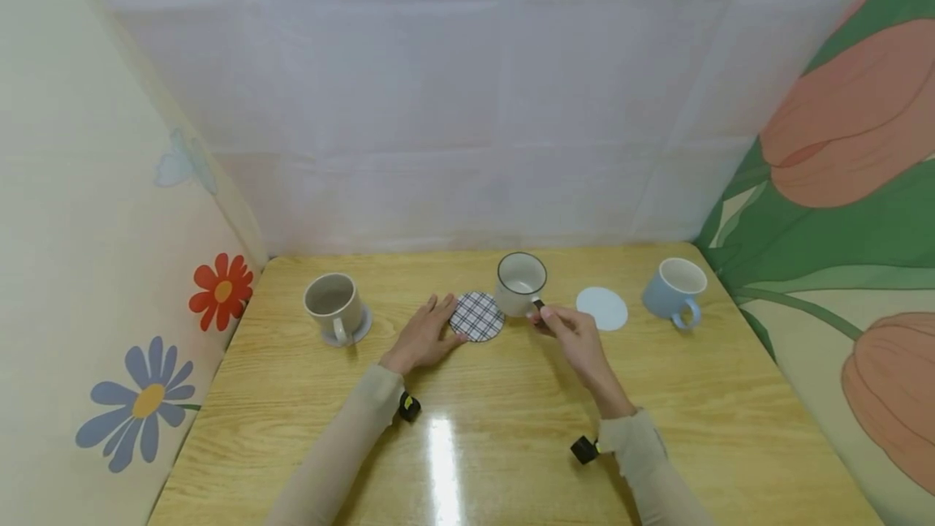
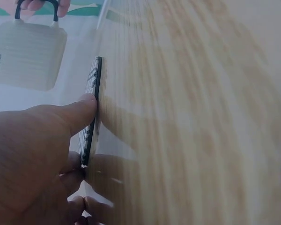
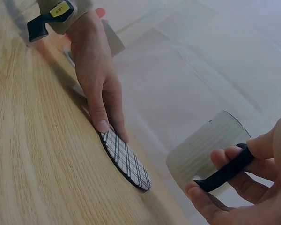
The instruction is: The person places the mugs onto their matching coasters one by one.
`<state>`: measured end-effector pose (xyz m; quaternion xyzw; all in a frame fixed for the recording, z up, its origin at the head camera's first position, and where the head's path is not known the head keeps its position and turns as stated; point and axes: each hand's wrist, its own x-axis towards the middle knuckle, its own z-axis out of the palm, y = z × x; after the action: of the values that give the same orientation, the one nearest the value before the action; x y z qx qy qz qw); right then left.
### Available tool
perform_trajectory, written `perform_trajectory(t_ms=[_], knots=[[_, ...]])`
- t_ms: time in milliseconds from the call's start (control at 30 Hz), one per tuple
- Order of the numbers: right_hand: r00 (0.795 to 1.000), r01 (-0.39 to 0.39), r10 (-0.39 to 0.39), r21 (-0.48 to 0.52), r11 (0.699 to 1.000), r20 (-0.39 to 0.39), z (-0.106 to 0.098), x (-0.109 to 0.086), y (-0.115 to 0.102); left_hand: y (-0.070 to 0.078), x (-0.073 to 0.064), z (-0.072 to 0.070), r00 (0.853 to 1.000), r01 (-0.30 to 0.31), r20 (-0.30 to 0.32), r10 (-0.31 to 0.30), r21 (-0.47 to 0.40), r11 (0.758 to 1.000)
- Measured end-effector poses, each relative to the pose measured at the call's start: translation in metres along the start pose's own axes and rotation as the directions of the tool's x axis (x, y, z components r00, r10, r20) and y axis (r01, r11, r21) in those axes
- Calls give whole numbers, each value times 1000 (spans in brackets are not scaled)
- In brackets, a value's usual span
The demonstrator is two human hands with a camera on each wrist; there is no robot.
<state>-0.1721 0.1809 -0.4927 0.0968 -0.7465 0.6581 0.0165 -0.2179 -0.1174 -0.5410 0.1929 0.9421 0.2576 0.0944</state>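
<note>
A round plaid coaster point(image 1: 477, 316) lies on the table. My left hand point(image 1: 424, 337) rests at its left side, fingers fairly straight, thumb touching its near edge and fingers by the far edge; the left wrist view also shows the thumb point(image 2: 86, 105) against the rim. Just right of the coaster, a cream mug point(image 1: 521, 276) with a dark rim is held up by my right hand point(image 1: 577, 339). In the right wrist view, fingers and thumb curl round the mug's black handle point(image 3: 227, 171). The mug is upright and apart from the coaster.
At the left, a beige mug point(image 1: 332, 303) stands on a grey coaster point(image 1: 363, 327). A white round coaster point(image 1: 602, 308) lies to the right of my right hand. Farther right stands a blue mug point(image 1: 674, 291). Pale sheets hang behind the wooden table point(image 1: 504, 437).
</note>
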Motion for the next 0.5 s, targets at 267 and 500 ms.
perform_trajectory(t_ms=[267, 500], knots=[[1000, -21, 21, -18, 1000, 6, 3, 1, -3, -1, 0, 1, 1000, -8, -6, 8, -3, 1000], [999, -41, 41, -33, 999, 11, 5, 3, -1, -1, 1, 1, 1000, 1, 4, -1, 1, 1000]])
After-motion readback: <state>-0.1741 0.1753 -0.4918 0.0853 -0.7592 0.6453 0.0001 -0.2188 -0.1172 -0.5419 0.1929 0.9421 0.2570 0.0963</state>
